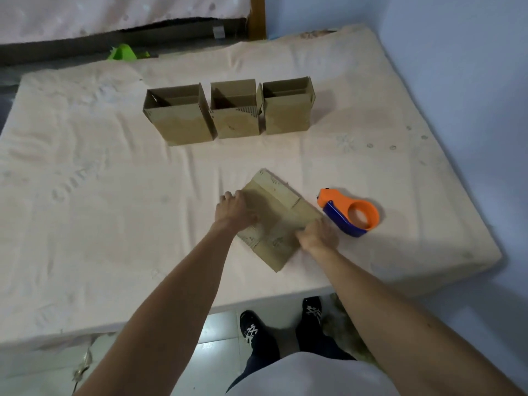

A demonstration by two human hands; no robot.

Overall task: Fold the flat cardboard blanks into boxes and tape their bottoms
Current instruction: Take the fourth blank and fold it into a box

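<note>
A flat cardboard blank (278,212) lies at an angle on the pale mattress (100,195), near its front edge. My left hand (233,208) grips the blank's left edge with curled fingers. My right hand (317,234) grips its lower right edge. Three folded boxes stand upright in a row farther back: the left box (183,121), the middle box (235,115) and the right box (287,110), all with open tops.
An orange and blue tape dispenser (350,215) lies on the mattress just right of the blank. A green object (124,52) sits beyond the mattress's far edge. A blue wall (457,81) runs along the right. My shoes (281,324) stand on the tiled floor below.
</note>
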